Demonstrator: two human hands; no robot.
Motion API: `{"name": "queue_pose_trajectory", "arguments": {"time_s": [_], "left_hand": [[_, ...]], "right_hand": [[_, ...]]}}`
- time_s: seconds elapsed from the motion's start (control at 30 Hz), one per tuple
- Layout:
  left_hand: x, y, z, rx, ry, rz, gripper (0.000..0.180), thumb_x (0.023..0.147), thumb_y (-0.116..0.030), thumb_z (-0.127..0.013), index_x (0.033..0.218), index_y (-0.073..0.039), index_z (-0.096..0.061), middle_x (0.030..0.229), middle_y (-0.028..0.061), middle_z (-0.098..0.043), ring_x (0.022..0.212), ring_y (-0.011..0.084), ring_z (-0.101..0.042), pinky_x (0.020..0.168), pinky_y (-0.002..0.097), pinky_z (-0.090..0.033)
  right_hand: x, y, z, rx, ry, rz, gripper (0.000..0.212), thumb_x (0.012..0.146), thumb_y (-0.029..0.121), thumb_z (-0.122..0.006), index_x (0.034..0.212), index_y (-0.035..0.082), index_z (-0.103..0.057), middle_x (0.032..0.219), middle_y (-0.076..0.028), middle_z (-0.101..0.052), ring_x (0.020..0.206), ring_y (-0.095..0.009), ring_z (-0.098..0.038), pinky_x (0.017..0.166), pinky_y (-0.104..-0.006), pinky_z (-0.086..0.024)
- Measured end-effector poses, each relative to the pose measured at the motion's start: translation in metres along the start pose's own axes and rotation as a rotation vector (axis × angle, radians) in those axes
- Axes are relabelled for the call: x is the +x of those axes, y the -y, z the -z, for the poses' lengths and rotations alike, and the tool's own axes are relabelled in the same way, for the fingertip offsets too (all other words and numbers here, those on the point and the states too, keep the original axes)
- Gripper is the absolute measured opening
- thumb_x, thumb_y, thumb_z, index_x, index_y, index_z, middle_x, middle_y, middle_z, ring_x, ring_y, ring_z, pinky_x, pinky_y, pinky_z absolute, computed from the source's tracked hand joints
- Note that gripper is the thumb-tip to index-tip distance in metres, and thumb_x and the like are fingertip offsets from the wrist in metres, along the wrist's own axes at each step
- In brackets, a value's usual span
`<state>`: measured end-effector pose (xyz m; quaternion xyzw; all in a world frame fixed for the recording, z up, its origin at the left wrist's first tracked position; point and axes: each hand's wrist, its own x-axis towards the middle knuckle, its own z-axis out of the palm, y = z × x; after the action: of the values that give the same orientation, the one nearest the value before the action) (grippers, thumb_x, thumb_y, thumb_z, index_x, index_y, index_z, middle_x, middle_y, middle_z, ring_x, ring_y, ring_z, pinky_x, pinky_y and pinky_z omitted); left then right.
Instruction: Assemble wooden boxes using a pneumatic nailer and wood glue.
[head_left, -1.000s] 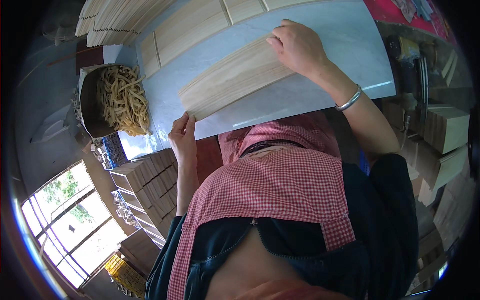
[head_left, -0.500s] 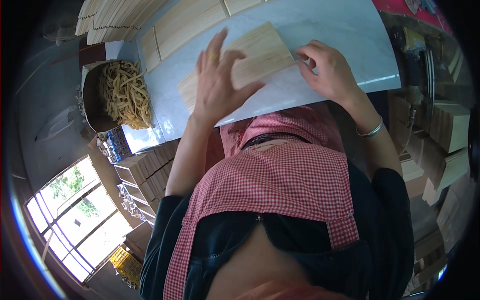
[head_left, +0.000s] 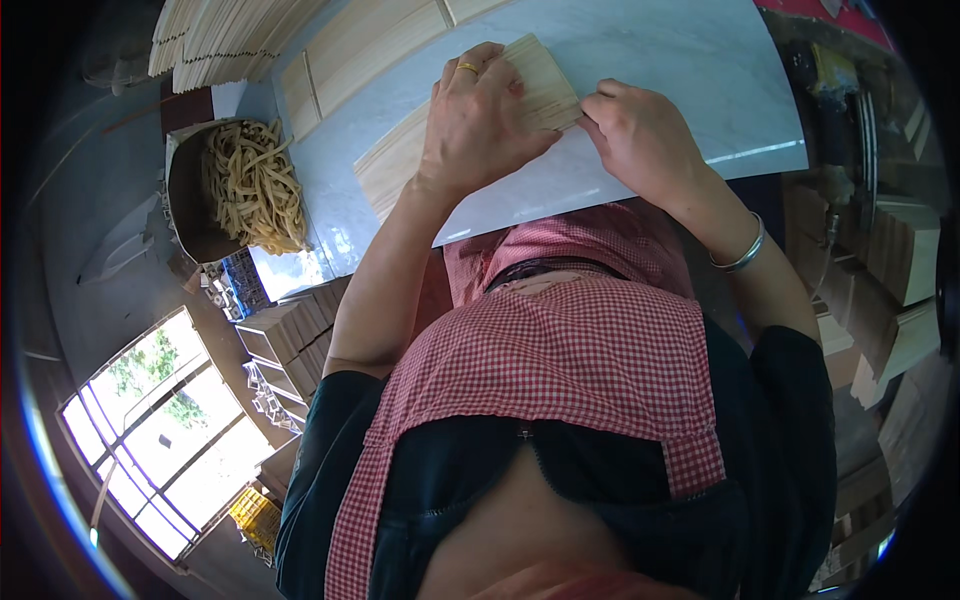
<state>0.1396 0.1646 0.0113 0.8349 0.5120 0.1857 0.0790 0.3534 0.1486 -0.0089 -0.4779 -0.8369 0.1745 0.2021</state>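
A pale wooden board (head_left: 546,86) lies slantwise on the white marbled tabletop (head_left: 690,80). Across its middle rests my left hand (head_left: 478,125), fingers bent over the far side and thumb along the near edge, gripping it. My right hand (head_left: 642,132) is closed at the board's right-hand near corner, thumb and fingertips pinched together. Whether those fingertips hold the board's corner or some small piece beside it is hidden.
More pale boards (head_left: 370,45) lie along the far side of the table. Left of them stands a tall stack of thin wooden slats (head_left: 235,45). A box of tangled tan strips (head_left: 255,190) sits at the table's left edge. Wooden boxes (head_left: 290,335) are piled below.
My left hand has come down from above the board, moved right and closed on it. My right hand has shifted slightly left, its fingers now at the board's corner.
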Motion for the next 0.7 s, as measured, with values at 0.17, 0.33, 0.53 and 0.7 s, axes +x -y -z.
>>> {"name": "queue_pose_trajectory", "arguments": {"time_s": [0.17, 0.33, 0.53, 0.7], "left_hand": [[-0.0007, -0.0005, -0.0002, -0.023, -0.002, 0.015, 0.05, 0.056, -0.033, -0.092, 0.085, -0.006, -0.062, 0.126, 0.0215, -0.06, 0.11, 0.0365, -0.06, 0.093, 0.0451, -0.049], [-0.0008, 0.0001, 0.0006, -0.029, 0.003, 0.023, 0.048, 0.056, -0.034, -0.092, 0.08, -0.006, -0.061, 0.125, 0.0219, -0.06, 0.112, 0.036, -0.059, 0.094, 0.046, -0.048], [0.0012, 0.0023, -0.0012, -0.008, 0.008, 0.004, 0.046, 0.058, -0.036, -0.09, 0.074, -0.007, -0.059, 0.121, 0.0205, -0.061, 0.116, 0.0359, -0.055, 0.093, 0.0467, -0.044], [0.0021, 0.0014, -0.0011, -0.01, 0.041, 0.04, 0.046, 0.057, -0.032, -0.091, 0.071, -0.009, -0.054, 0.126, 0.0188, -0.056, 0.119, 0.0359, -0.051, 0.098, 0.0463, -0.041]], "right_hand": [[0.0032, 0.001, 0.0025, 0.013, -0.02, 0.026, 0.005, 0.082, 0.0, -0.067, 0.077, 0.0, -0.065, 0.075, -0.009, -0.06, 0.059, -0.026, -0.059, 0.059, -0.0367, -0.05], [0.0027, 0.0039, 0.0033, 0.002, -0.023, 0.022, 0.007, 0.081, -0.001, -0.066, 0.075, 0.0, -0.064, 0.072, -0.009, -0.059, 0.057, -0.026, -0.057, 0.058, -0.0367, -0.05], [0.0013, 0.0024, 0.0022, 0.021, -0.021, 0.012, 0.013, 0.084, 0.001, -0.068, 0.075, 0.0, -0.06, 0.07, -0.008, -0.055, 0.057, -0.025, -0.053, 0.058, -0.037, -0.046], [0.0005, 0.0008, -0.0007, 0.039, -0.071, 0.032, 0.015, 0.084, 0.001, -0.068, 0.074, 0.0, -0.058, 0.069, -0.008, -0.055, 0.055, -0.025, -0.051, 0.057, -0.0375, -0.045]]}}
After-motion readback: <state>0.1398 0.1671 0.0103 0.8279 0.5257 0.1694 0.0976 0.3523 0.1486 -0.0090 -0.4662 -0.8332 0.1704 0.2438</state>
